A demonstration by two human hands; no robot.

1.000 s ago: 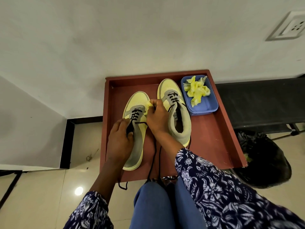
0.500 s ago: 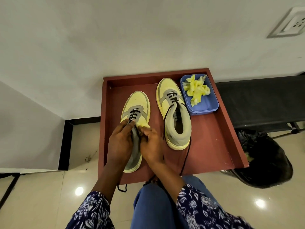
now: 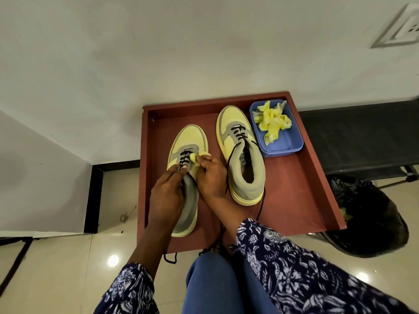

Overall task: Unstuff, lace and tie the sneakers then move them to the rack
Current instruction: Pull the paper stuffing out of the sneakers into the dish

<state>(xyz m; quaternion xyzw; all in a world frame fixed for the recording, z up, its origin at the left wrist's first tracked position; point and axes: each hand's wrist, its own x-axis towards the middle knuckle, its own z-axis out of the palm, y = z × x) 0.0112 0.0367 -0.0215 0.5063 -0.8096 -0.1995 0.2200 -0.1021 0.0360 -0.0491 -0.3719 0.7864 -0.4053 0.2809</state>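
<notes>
Two yellow-and-grey sneakers with black laces lie toes away from me on a reddish-brown tray (image 3: 294, 189). My left hand (image 3: 167, 196) grips the left sneaker (image 3: 189, 141) at its tongue and collar, fingertips at the lowest laces. My right hand (image 3: 212, 175) pinches a small yellow paper wad (image 3: 195, 157) beside that sneaker's laces. The right sneaker (image 3: 246, 168) stands alone with its mouth open, and its loose lace trails down the side. A blue tub (image 3: 285, 146) at the tray's far right corner holds crumpled yellow stuffing paper (image 3: 271, 123).
Loose black lace ends (image 3: 170, 259) hang over the tray's front edge near my knees. A black bin with a bag (image 3: 367, 214) stands at the right. A dark low bench (image 3: 358, 137) runs along the wall behind it.
My right hand slid back from the toe-side laces to the tongue, then rose again with a yellow wad in its fingertips. My left hand stayed on the left sneaker.
</notes>
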